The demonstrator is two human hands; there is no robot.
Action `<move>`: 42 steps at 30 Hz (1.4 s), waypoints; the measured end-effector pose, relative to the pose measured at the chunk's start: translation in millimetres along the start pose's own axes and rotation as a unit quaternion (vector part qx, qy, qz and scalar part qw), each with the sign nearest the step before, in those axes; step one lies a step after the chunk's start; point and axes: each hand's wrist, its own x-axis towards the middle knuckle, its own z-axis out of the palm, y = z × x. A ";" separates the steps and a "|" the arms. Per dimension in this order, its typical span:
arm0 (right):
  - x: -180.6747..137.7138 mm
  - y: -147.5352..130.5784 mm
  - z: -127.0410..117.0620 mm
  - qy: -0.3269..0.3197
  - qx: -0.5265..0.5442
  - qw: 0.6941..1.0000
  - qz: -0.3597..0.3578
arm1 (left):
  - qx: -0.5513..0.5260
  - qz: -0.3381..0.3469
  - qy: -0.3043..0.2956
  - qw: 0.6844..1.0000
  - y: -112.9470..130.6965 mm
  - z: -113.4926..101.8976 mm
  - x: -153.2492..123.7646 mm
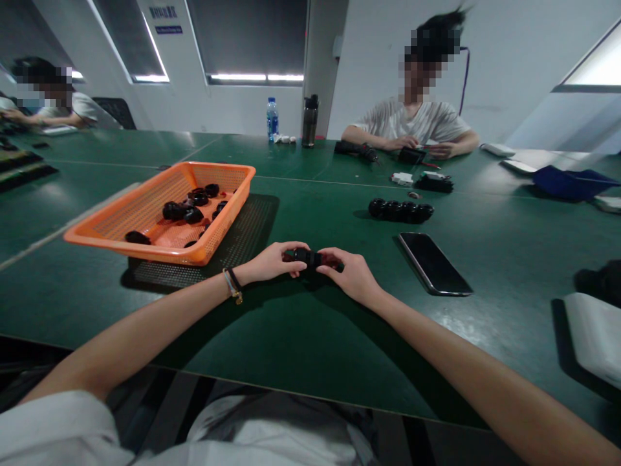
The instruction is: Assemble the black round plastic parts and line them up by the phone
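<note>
Between my two hands, just above the green table (291, 336), is a small glossy black rounded part (310, 258); its exact kind I cannot make out. My left hand (274, 262) pinches its left end between thumb and fingers. From the other side my right hand (352, 272) grips the right end, thumb toward me. Fingers hide much of the part. To the left stands an orange plastic basket (97, 241) with several similar black rounded pieces (182, 210) inside. A row of black rounded pieces (400, 210) lies beyond my right hand.
A smartphone (434, 263) lies right of my right hand, and a white case (596, 333) sits at the right edge. Across the table a person (412, 126) handles black parts. A water bottle (272, 120) and a dark flask (310, 122) stand at the back.
</note>
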 end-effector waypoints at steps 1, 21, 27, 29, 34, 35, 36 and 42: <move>-0.2 0.6 -0.1 0.001 0.001 1.000 -0.001 | 0.000 0.001 -0.001 1.000 0.2 0.1 -0.1; -2.3 -1.9 0.0 0.030 -0.014 0.999 -0.029 | -0.008 -0.001 0.005 1.000 2.2 1.7 -0.7; -1.6 -0.5 0.6 0.022 -0.008 1.000 -0.018 | -0.004 -0.004 0.001 1.000 1.2 0.9 -0.2; -1.5 0.0 0.9 0.023 -0.005 1.000 -0.018 | 0.000 -0.003 0.000 1.000 1.4 0.6 -0.1; -1.6 -0.4 0.4 0.014 -0.004 1.000 -0.010 | 0.002 -0.006 0.001 1.000 2.1 1.0 -0.4; -1.6 -0.6 0.3 0.012 -0.005 1.000 -0.007 | 0.003 -0.006 0.001 1.000 2.3 1.2 -0.4; -1.6 -0.6 0.3 0.011 -0.004 1.000 -0.006 | 0.003 -0.005 0.002 1.000 2.5 1.4 -0.5; -0.9 1.0 1.2 0.016 0.006 1.000 -0.011 | 0.007 0.005 -0.002 1.000 3.4 1.1 -0.6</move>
